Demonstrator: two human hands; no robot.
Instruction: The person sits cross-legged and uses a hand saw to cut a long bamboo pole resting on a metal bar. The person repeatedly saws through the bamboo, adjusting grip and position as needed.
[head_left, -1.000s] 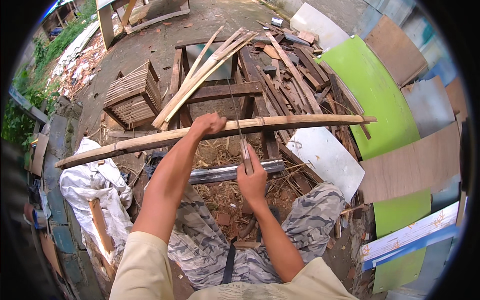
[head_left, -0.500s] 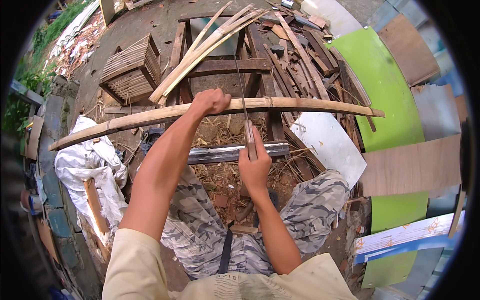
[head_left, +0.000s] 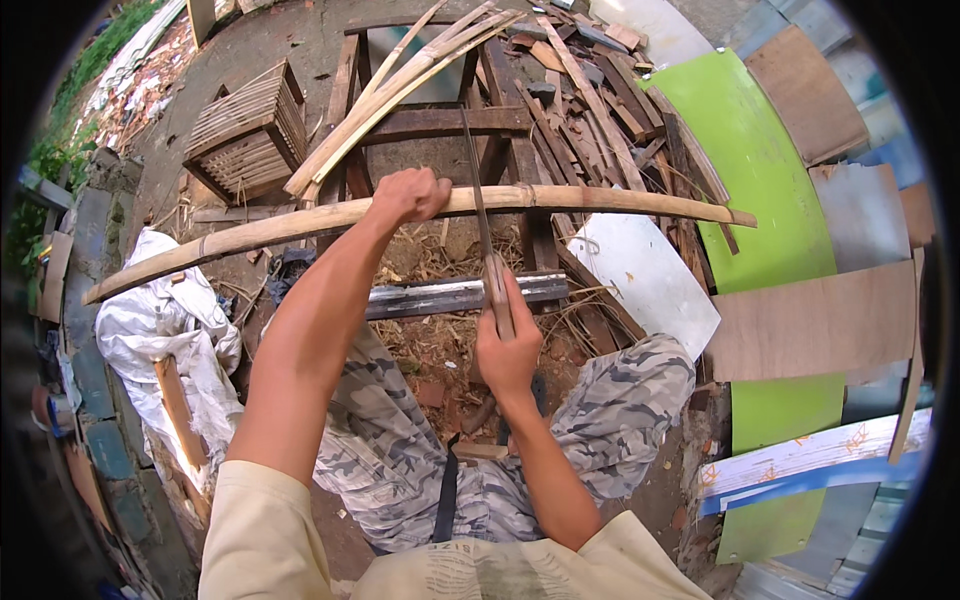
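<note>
A long, slightly bowed length of bamboo (head_left: 330,217) lies crosswise in front of me, over a dark wooden frame (head_left: 450,123). My left hand (head_left: 411,194) is closed in a fist on it, just left of its middle. Close to that fist, a handsaw blade crosses the bamboo, its far end pointing away from me. My right hand (head_left: 508,345) grips the handsaw (head_left: 497,290) by its wooden handle, below the bamboo in view. The blade shows nearly edge-on, and its teeth are too small to make out. Several pale split strips (head_left: 395,100) rest on the frame beyond.
A slatted wooden crate (head_left: 250,135) stands at the far left. White sacking (head_left: 165,320) lies under the bamboo's left end. A black-and-white bar (head_left: 465,295) runs across before my knees. Scrap wood (head_left: 600,110), a white board (head_left: 645,275) and green sheets (head_left: 760,150) lie to the right.
My right hand has drawn the saw slightly toward me across the bamboo, and the blade shows a little broader. My left fist keeps its place on the bamboo. The whole view has shifted slightly.
</note>
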